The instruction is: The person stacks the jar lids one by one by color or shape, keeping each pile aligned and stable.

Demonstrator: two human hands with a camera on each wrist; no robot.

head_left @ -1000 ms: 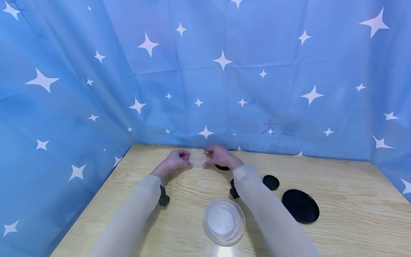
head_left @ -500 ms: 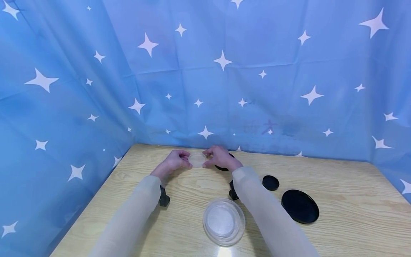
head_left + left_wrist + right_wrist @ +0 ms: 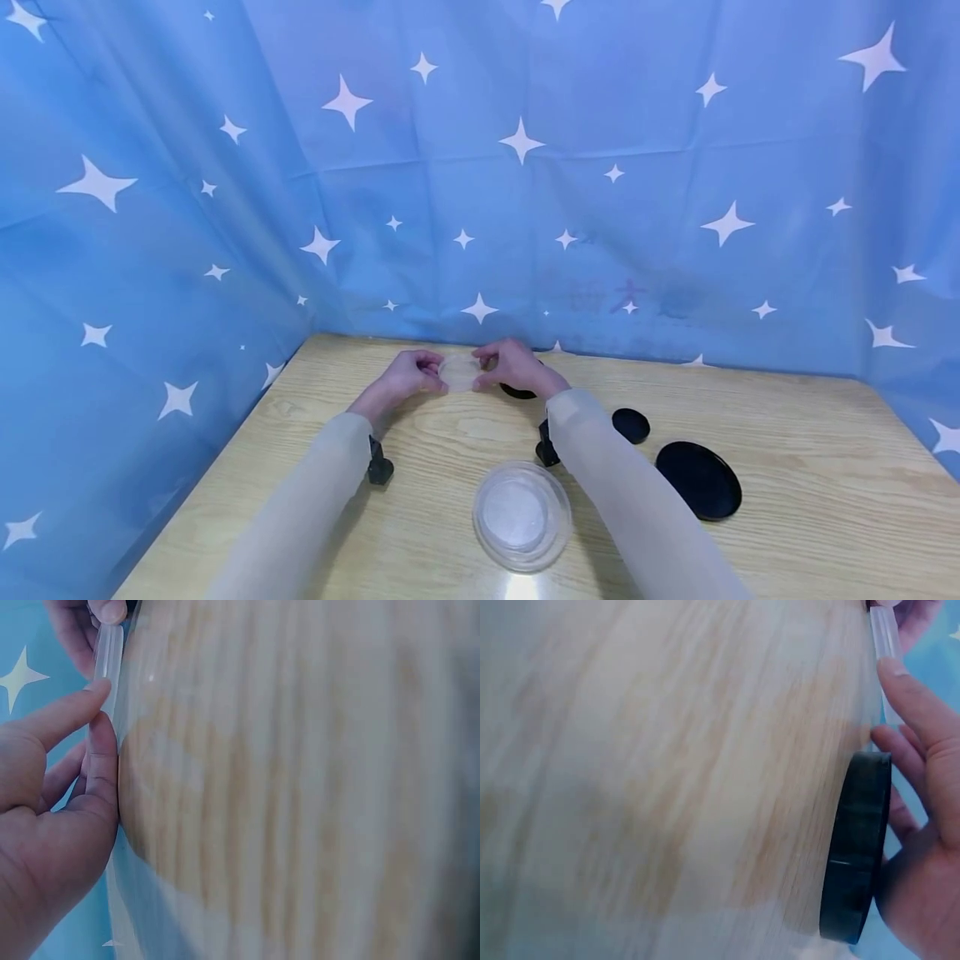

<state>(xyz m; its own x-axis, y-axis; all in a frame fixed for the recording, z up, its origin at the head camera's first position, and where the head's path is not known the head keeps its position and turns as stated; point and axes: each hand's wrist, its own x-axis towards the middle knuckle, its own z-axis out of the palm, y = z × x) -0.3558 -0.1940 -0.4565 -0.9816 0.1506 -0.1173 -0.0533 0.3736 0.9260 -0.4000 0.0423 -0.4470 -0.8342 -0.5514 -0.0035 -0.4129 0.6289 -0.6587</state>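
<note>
Clear round dish (image 3: 459,374): far part of wooden table (image 3: 825,433), left of centre | level, broad face up, circular outline equally wide left-right and near-far | left hand (image 3: 408,373): thumb and fingers gripping its left rim | right hand (image 3: 517,368): likewise its right rim | black disc (image 3: 857,847) just beside right hand

Passage beside the right grip (image 3: 514,369) is obstructed by a black disc (image 3: 855,851); free bench (image 3: 459,437) is seen beyond the clear dishes (image 3: 521,517).
</note>
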